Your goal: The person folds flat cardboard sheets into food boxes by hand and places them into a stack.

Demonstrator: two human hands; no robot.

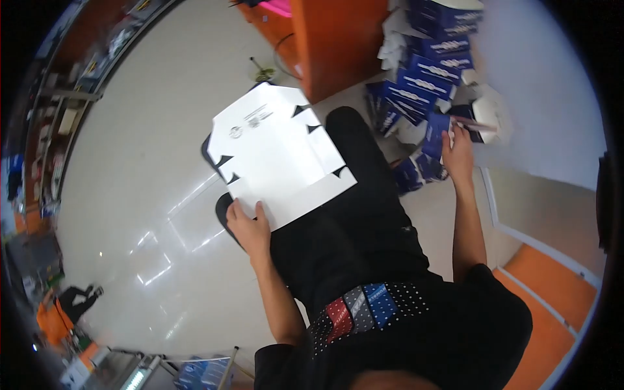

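Observation:
A flat white cardboard sheet [276,162], die-cut with dark notches and printed with small black marks, lies across my lap. My left hand [250,227] grips its near left corner, fingers on the upper face. To the right, my right hand [459,153] reaches to a pile of dark blue printed boxes. Its fingers are closed on a blue box [435,135] at the near side of that pile. Motion blurs the pieces just beyond the fingertips, so I cannot make out their shape.
Stacked blue boxes [422,84] lean by the white wall [539,84]. An orange cabinet [338,45] stands ahead. Shelves [65,123] line the far left. A person in orange [55,320] is at the lower left, near a glass-topped counter [130,370]. The tiled floor [143,175] is glossy.

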